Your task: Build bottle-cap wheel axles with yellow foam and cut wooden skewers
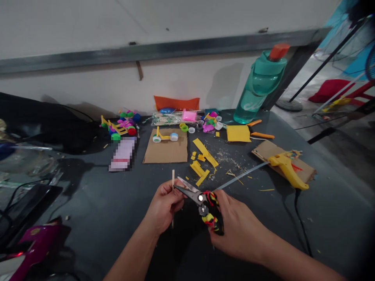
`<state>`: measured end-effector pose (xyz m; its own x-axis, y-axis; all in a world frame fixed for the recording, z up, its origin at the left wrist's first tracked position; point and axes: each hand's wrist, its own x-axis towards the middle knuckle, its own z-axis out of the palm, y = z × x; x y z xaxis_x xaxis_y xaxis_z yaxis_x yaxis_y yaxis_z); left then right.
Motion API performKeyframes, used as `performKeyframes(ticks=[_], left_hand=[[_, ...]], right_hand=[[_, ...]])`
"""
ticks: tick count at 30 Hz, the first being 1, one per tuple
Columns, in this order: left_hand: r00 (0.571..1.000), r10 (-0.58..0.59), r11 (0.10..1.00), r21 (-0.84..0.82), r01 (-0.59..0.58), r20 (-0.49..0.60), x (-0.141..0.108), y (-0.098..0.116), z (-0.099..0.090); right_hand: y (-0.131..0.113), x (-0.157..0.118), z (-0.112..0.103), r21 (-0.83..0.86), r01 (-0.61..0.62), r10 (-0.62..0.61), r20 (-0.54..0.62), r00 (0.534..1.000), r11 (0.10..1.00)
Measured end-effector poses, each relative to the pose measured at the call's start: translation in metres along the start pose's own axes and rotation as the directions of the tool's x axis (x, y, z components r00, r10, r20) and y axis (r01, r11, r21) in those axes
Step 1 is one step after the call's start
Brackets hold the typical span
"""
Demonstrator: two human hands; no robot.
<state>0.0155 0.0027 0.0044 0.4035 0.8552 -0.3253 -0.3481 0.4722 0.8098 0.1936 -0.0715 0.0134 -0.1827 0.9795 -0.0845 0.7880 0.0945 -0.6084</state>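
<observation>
Head view: my left hand [163,207] grips one upright wooden stick [173,177]. My right hand [238,230] clenches one pair of red-, black- and yellow-wrapped scissors [191,194], blades just beside the stick.

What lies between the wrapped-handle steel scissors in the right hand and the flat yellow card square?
Between the steel scissors and flat yellow card square, the head view shows cut yellow card strips and pale wood shavings on the dark grey tabletop.

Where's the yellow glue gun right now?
In the head view, the yellow glue gun lies on a cardboard piece at the right of the table, beyond the right hand.
</observation>
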Motion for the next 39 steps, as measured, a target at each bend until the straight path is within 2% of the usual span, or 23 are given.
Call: performKeyframes(ticks=[5,13,17,22,25,30,35,39], left_hand=[[0.998,0.06,0.998,0.027,-0.059,-0.035,-0.002,-0.004,-0.001],[0.97,0.244,0.952,0.186,-0.242,0.009,-0.006,-0.003,-0.005],[0.96,0.281,0.935,0.228,-0.273,-0.004,-0.008,-0.003,-0.005],[0.956,0.295,0.915,0.29,-0.28,-0.007,-0.009,-0.003,-0.005],[0.959,0.282,0.916,0.303,-0.264,-0.016,-0.006,-0.006,-0.008],[0.977,0.208,0.953,0.235,-0.194,-0.04,-0.001,-0.013,-0.012],[0.99,0.13,0.978,0.17,-0.12,-0.049,0.001,-0.012,-0.007],[0.988,0.125,0.979,0.171,-0.109,-0.086,0.003,-0.012,-0.005]], right_hand=[[-0.001,0.0,0.0,-0.002,0.027,-0.027,0.0,1.0,1.0],[-0.006,-0.002,0.0,0.039,0.055,-0.056,0.016,0.998,0.998],[-0.007,-0.003,0.001,0.058,0.062,-0.064,0.045,0.997,0.996],[-0.005,-0.005,0.0,0.027,0.024,-0.026,0.079,0.997,0.999],[-0.005,-0.005,-0.001,0.072,0.0,-0.008,0.112,0.994,0.997],[-0.005,-0.004,-0.005,0.123,-0.06,0.04,0.159,0.986,0.991],[-0.003,-0.002,-0.009,0.214,-0.059,0.016,0.197,0.98,0.975],[-0.004,0.0,-0.008,0.249,-0.069,0.023,0.182,0.983,0.966]])
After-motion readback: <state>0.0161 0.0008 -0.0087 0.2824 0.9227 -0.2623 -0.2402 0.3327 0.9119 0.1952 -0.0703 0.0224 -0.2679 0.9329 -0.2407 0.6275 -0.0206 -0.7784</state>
